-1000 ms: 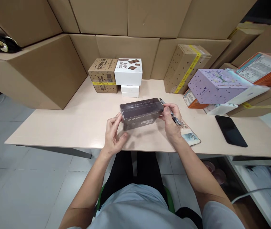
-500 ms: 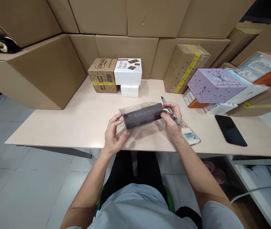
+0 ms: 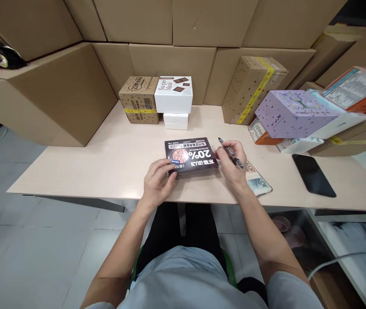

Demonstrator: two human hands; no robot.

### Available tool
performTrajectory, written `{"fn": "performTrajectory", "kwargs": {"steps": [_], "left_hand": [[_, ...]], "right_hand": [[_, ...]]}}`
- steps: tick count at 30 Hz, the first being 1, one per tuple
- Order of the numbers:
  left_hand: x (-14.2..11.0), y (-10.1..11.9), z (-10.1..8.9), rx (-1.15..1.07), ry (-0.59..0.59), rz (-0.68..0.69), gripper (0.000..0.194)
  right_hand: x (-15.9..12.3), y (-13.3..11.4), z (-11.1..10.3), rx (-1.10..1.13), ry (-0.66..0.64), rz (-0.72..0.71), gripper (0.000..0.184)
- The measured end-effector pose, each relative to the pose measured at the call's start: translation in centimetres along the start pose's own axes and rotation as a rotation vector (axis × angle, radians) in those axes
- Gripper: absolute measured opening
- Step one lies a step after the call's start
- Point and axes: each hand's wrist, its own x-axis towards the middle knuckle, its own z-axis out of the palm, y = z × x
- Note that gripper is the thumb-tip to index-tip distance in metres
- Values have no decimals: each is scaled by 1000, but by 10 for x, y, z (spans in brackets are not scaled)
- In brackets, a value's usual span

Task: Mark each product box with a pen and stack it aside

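Observation:
A dark printed box with "20%" on its face sits at the front middle of the table, its print upside down to me. My left hand grips its near left corner, fingers over the top and thumb along the front side. In my right hand is a pen, its tip pointing up and to the left. The fingertips of that hand are at the box's right edge. Beside my right wrist lies a flat item printed like banknotes, partly covered by the hand.
A black phone lies at the right. Behind stand a brown spotted carton, a white "Super Meal" box on smaller white boxes, and a tall taped carton. A purple box tops the pile at right. Large cardboard boxes wall the back.
The box has turned from showing its narrow dark side to showing its printed face upward. My left hand has shifted onto its near corner. The pen stays in my right hand.

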Motion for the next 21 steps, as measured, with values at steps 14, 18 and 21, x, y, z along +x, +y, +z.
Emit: {"fn": "performTrajectory", "kwargs": {"steps": [14, 18, 21], "left_hand": [[3, 3, 1, 119, -131, 41, 21], [3, 4, 1, 128, -130, 50, 21], [3, 4, 1, 135, -125, 52, 21]], "right_hand": [[2, -25, 21, 156, -202, -102, 33], [-3, -21, 21, -120, -308, -173, 30], [-3, -24, 20, -230, -330, -253, 31]]}}
